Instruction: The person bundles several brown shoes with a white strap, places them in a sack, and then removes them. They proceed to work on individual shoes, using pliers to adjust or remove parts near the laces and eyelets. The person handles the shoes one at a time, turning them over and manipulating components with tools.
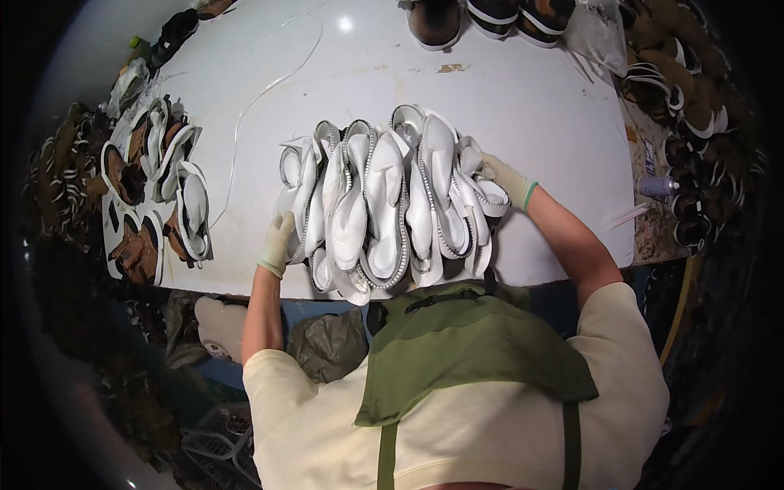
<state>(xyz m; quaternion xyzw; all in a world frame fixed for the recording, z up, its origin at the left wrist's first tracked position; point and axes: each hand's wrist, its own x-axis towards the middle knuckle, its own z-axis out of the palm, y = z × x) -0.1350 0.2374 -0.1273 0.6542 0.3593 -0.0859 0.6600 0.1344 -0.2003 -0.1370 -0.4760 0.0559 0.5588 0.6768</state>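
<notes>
A tight row of several white shoe uppers (384, 175), with stitched edges showing around their openings, stands on the white table in front of me. My left hand (278, 241), in a pale glove, is closed against the row's left end. At the opposite end, my right hand (506, 181), gloved with a green cuff, is closed around the outermost upper, its fingers partly hidden behind it. The row is held between both hands.
Brown and white shoe parts (135, 249) lie in a group at the table's left. Dark shoes (434, 23) stand along the far edge beside a clear plastic bag (594, 37). Piles of brown shoe parts (678, 61) and a spray can (656, 186) are at the right. A thin white cord (282, 79) crosses the table (555, 122).
</notes>
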